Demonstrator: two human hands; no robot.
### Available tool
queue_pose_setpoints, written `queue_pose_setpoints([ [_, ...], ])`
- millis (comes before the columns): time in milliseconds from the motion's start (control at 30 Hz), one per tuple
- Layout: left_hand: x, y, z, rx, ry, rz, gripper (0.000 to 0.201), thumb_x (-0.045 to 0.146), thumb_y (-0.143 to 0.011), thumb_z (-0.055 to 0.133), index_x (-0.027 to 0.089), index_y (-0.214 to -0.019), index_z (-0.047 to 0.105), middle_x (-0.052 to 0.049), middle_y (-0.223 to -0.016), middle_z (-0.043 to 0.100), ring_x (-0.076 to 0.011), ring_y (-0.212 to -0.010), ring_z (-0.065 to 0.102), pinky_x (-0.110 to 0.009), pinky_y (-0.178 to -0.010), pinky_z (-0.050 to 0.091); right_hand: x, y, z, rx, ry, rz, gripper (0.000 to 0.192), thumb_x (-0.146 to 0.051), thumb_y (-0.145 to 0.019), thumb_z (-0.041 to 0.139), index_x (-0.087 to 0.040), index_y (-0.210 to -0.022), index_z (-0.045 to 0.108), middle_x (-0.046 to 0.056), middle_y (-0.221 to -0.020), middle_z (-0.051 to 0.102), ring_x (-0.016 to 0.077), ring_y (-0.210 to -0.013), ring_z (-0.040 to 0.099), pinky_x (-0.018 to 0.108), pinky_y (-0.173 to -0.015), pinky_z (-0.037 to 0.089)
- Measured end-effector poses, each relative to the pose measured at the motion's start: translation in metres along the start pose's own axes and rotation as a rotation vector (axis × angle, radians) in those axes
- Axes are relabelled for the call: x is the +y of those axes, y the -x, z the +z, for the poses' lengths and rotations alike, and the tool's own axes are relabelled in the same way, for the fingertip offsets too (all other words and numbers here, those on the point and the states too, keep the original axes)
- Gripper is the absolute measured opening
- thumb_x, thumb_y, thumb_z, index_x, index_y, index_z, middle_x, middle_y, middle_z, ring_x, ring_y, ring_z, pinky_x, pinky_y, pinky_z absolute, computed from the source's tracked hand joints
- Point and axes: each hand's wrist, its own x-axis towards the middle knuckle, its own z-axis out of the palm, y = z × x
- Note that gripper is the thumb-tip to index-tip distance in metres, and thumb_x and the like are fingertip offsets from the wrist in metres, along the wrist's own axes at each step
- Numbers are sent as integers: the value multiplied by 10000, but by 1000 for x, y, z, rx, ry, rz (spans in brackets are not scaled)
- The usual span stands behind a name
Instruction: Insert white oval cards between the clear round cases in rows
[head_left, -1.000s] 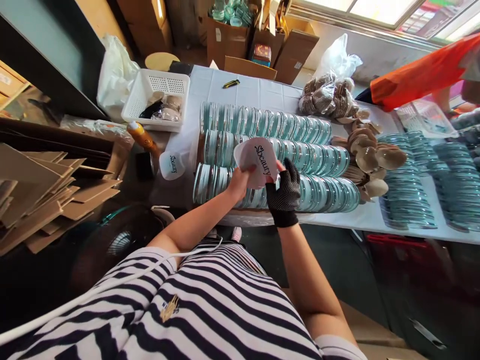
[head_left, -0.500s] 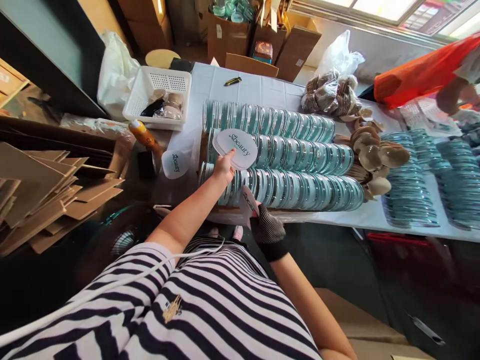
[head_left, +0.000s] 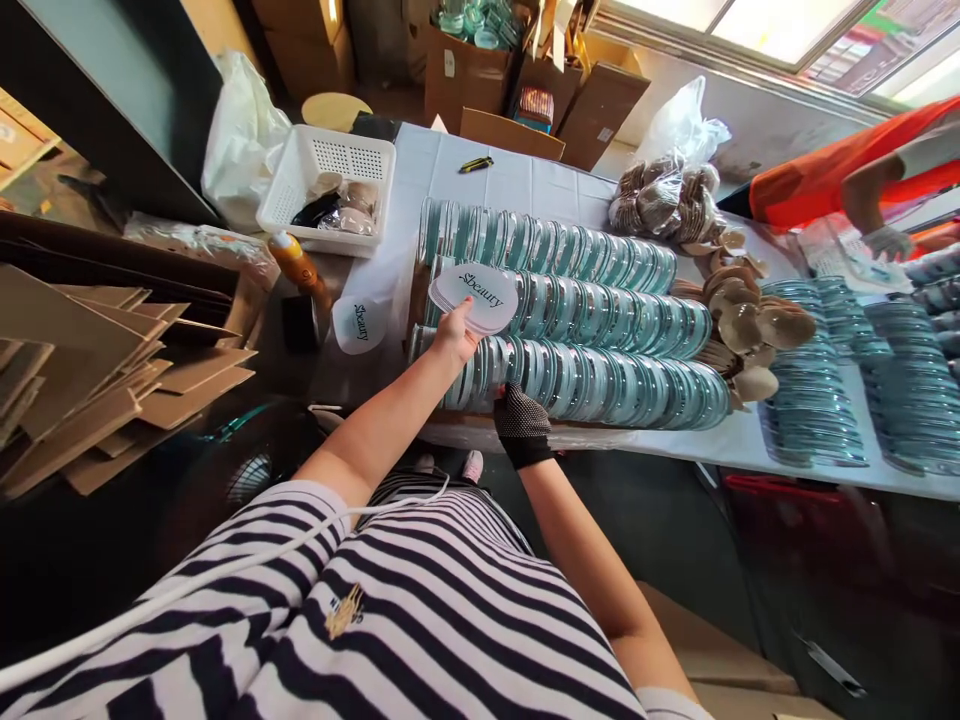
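Observation:
My left hand [head_left: 459,335] is closed on a small stack of rounded white cards [head_left: 491,308], the top one printed "beauty", above the left end of the glass rows. My right hand [head_left: 523,415], in a dark fingerless glove, reaches the front row of clear glass dishes [head_left: 615,385]. Its fingers are pinched at a gap between dishes, on a pale card [head_left: 495,372] that shows almost edge-on and partly hidden. Two more rows of glass dishes [head_left: 577,310] stand on edge behind. Another printed card [head_left: 359,325] lies left of the rows.
A white basket [head_left: 352,150] and an orange bottle [head_left: 296,262] stand to the left. A cutter knife [head_left: 476,164] lies at the back. Brown spoon-like pieces [head_left: 750,315] and more stacked glass [head_left: 810,390] sit right. A co-worker's gloved hand [head_left: 889,243] is far right.
My right hand has moved up to the front row, taking its card from in front of the dishes in among them. My left hand still holds its stack in nearly the same place.

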Motion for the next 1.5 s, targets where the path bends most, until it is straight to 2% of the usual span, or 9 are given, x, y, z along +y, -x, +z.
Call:
queue_pose_setpoints([
  [267,-16,1,1,64,-50,200,313,125,-838,658,143,-1150,635,-116,-1138,728,-203,-1053,690,-383,-976,523,14,-7,-8,-426,-713,-100,394,-353,-922,399,-145,-1220,552,-24,-559,568,143,-473,537,251,-513,475],
  [433,-22,14,3,6,-159,246,305,127,-763,732,158,-1062,683,-66,-992,763,-215,-1028,698,-375,-985,510,20,-29,-44,67,-652,-63,526,-436,-897,466,-157,-1342,503,106,-935,708,208,-819,666,330,-735,538],
  [600,-22,44,-4,-176,-263,199,152,111,-723,741,172,-862,729,-33,-779,745,-227,-914,712,-375,-935,538,8,-44,-72,520,-382,-235,666,-459,-890,470,-162,-1476,359,198,-1486,436,281,-1361,433,474,-1050,423],
  [733,-21,54,-10,-155,-329,171,90,69,-758,689,152,-739,720,-40,-706,711,-214,-779,697,-417,-934,530,-15,-38,-63,516,-309,-336,506,-347,-900,420,-187,-1373,504,172,-1396,525,282,-1288,497,477,-1019,450],
  [900,11,43,-8,-161,-312,193,61,94,-794,689,150,-789,710,-46,-761,730,-249,-928,700,-436,-990,495,-11,2,-66,551,-310,-9,521,-406,-928,374,-113,-1319,553,165,-952,692,284,-880,659,377,-721,528],
  [1067,46,14,-14,-178,-285,220,200,101,-793,694,167,-981,709,-69,-938,761,-263,-1114,664,-433,-1030,489,6,76,-53,116,-22,-39,478,-409,-897,478,-189,-1309,582,124,-847,715,251,-669,645,308,-568,428],
  [1167,48,6,-20,-146,-281,167,183,82,-820,654,139,-985,708,-91,-964,762,-263,-1110,669,-445,-1032,492,-13,69,-29,-67,35,-31,459,-338,-903,466,-206,-1336,544,115,-896,728,235,-690,658,291,-581,402],
  [1333,47,6,-23,-98,-206,179,169,62,-835,637,133,-978,693,-72,-947,761,-233,-1117,670,-422,-1035,499,-49,22,-7,-48,-3,-50,401,-376,-947,414,-164,-1271,519,104,-897,719,228,-740,675,282,-606,384],
  [1500,52,-1,-25,-62,-130,110,188,87,-844,644,117,-1025,686,-94,-964,761,-236,-1075,691,-425,-1009,522,-38,29,-7,-9,-52,-98,274,-336,-959,404,-167,-1033,607,85,-888,715,200,-774,672,262,-633,371],
])
